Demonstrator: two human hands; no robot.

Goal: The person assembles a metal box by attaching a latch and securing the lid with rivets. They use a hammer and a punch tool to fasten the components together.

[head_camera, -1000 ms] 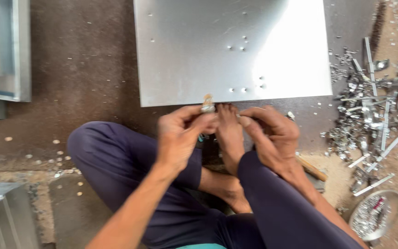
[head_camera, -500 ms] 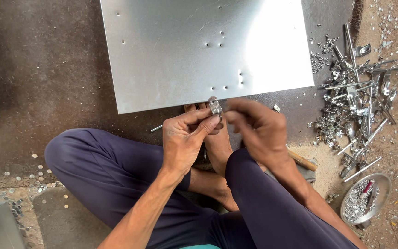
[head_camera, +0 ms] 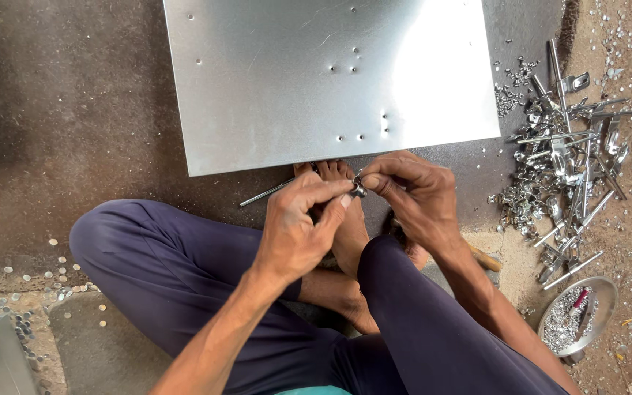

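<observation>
The small metal fitting (head_camera: 358, 186) is a shiny, silver-grey piece, too little and too covered by fingertips for its exact shape to be told. It sits pinched between the two hands, just below the near edge of the metal sheet (head_camera: 330, 80) and above the person's bare foot (head_camera: 345, 219). The left hand (head_camera: 298, 230) lies at about 7 o'clock from the fitting, its fingers curled nearly closed, thumb and forefinger tips pressed on the piece. The right hand (head_camera: 415, 197) lies at about 4 o'clock from it, also curled tight, thumb and forefinger tips gripping the same piece from the other side, so that the fingertips of both hands nearly meet. A thin metal rod (head_camera: 265, 194) lies on the floor at 9 o'clock from the fitting, just beside the left hand's knuckles. Well apart, at 3 o'clock, a heap of metal parts (head_camera: 561, 168) is spread on the ground, and at 4 o'clock beyond the right forearm stands a round metal bowl (head_camera: 597, 292) holding small bits.
</observation>
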